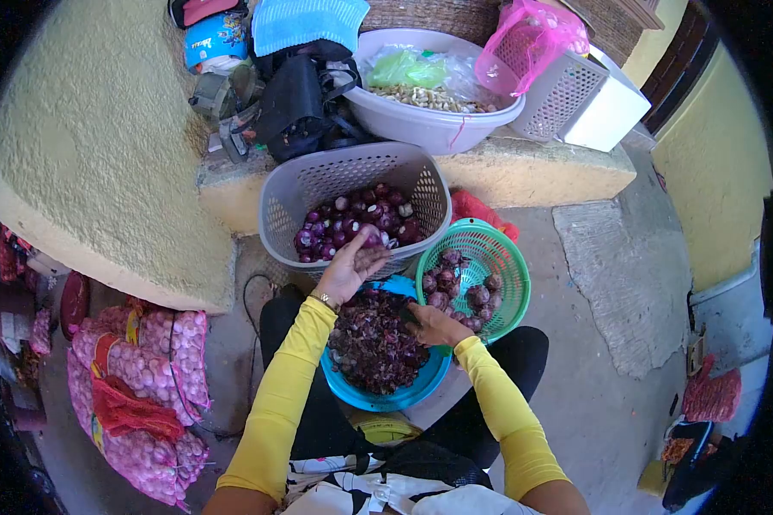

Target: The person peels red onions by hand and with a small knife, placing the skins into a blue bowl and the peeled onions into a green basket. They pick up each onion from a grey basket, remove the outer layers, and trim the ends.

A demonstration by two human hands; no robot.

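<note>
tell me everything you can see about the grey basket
The grey basket is plastic with slotted walls and rounded corners. It leans tilted against the concrete ledge, open toward the person, holding purple onions. The left hand is over its front rim; the green basket sits beside it.

Legible text in my view: none
Item 1: blue-white tub (217, 39), top left on ledge (541, 167) – pale cursive lettering on blue band, too small to read
Item 2: red-yellow label (105, 350) on pink mesh sacks (146, 378), low at my left – print blurred, unreadable
</note>
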